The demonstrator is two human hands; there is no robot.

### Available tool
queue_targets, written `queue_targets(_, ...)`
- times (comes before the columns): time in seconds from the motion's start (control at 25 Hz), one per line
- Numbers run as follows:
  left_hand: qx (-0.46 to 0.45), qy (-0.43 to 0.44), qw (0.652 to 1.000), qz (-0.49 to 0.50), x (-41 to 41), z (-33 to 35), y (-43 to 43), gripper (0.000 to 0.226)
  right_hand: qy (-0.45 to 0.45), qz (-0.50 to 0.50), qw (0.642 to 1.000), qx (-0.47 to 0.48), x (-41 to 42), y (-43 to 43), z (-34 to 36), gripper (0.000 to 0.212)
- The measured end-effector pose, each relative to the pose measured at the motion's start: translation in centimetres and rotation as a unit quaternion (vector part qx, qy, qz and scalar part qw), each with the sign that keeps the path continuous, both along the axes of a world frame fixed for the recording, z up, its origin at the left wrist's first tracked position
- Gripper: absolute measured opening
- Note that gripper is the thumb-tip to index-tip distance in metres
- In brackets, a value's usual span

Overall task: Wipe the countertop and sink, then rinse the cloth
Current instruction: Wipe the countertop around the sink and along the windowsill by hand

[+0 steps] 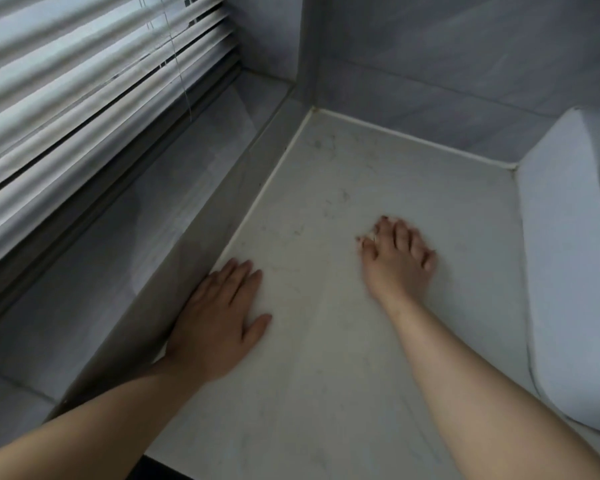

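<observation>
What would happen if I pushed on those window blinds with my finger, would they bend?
Probably they would give way. The blinds are thin slats hung with gaps between them, so a poke would likely tip or flex one. They look light, so they may swing and rattle. The thin cord hanging in front would likely sway too.

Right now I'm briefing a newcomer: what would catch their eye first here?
Two bare hands rest on the pale countertop: the left hand lies flat beside the windowsill, the right hand, fingers spread and blurred, sits mid-counter. White slatted blinds fill the upper left.
</observation>
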State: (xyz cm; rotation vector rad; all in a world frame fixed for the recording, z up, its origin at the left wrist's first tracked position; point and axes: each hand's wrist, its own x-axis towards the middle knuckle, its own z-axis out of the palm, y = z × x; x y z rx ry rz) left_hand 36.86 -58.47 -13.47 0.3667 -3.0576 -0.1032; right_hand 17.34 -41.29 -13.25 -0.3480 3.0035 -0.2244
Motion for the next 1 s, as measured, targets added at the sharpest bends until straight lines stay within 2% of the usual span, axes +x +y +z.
queue_targets(0.04,-0.005,0.008,1.000,0.005,-0.2,0.1,0.2,0.066,0.001,0.006,1.000,-0.001,1.0,-0.2,0.2,0.055)
queue_targets(0.08,-0.008,0.015,1.000,0.019,-0.8,0.3,0.6,0.060,0.018,0.069,0.997,-0.014,2.5,-0.8,0.2,0.057)
queue_targets(0.16,0.006,0.018,0.998,0.066,-2.7,0.9,1.7,0.048,0.023,0.255,0.966,-0.025,5.5,-1.9,-0.1,0.064)
queue_targets(0.2,0.016,0.016,0.996,0.083,-3.8,0.9,2.1,0.046,0.035,0.310,0.950,-0.015,5.4,-1.7,0.0,0.067)
queue_targets(0.24,0.022,0.014,0.997,0.079,-4.8,0.7,2.4,0.048,0.026,0.318,0.948,-0.007,3.9,-1.0,0.5,0.068)
queue_targets(0.28,0.020,0.017,0.998,0.060,-5.7,0.3,2.4,0.053,0.013,0.270,0.963,0.006,1.8,0.4,0.6,0.065)
queue_targets(0.36,0.014,0.019,0.999,0.035,-7.0,-0.2,2.0,0.067,-0.009,0.087,0.996,0.027,-2.2,4.8,0.4,0.055)
queue_targets(0.44,0.013,-0.005,0.998,0.056,-7.7,-0.2,1.3,0.081,-0.023,-0.071,0.997,0.003,-4.3,8.5,0.4,0.053)
queue_targets(0.52,0.018,-0.002,0.994,0.106,-8.6,-0.3,1.1,0.090,-0.007,-0.128,0.992,-0.009,-4.1,7.9,0.5,0.054)
queue_targets(0.56,0.018,-0.003,0.992,0.122,-8.9,-0.2,1.1,0.091,0.000,-0.103,0.995,-0.014,-3.3,6.1,0.4,0.056)
queue_targets(0.64,0.026,-0.007,0.992,0.127,-9.1,0.0,1.4,0.092,-0.006,0.081,0.997,-0.015,-0.4,1.4,0.5,0.060)
queue_targets(0.72,0.036,-0.006,0.992,0.122,-9.0,0.2,1.4,0.093,-0.015,0.268,0.963,0.000,1.4,-0.4,0.5,0.068)
queue_targets(0.76,0.033,-0.009,0.992,0.121,-8.9,0.3,1.4,0.092,0.004,0.296,0.955,0.011,0.3,0.5,0.5,0.074)
queue_targets(0.8,0.026,-0.013,0.993,0.118,-8.9,0.2,1.3,0.092,0.031,0.263,0.964,0.015,-2.0,2.3,0.4,0.078)
queue_targets(0.88,0.012,-0.016,0.993,0.113,-9.0,0.0,1.4,0.091,0.063,0.078,0.994,0.042,-7.1,7.0,-0.3,0.075)
queue_targets(0.96,0.003,-0.011,0.993,0.117,-9.2,-0.1,1.4,0.088,0.029,-0.101,0.994,0.042,-10.6,9.2,-0.1,0.063)
queue_targets(1.0,-0.004,-0.017,0.993,0.115,-9.2,-0.2,1.3,0.086,0.019,-0.126,0.991,0.036,-10.7,8.0,0.1,0.061)
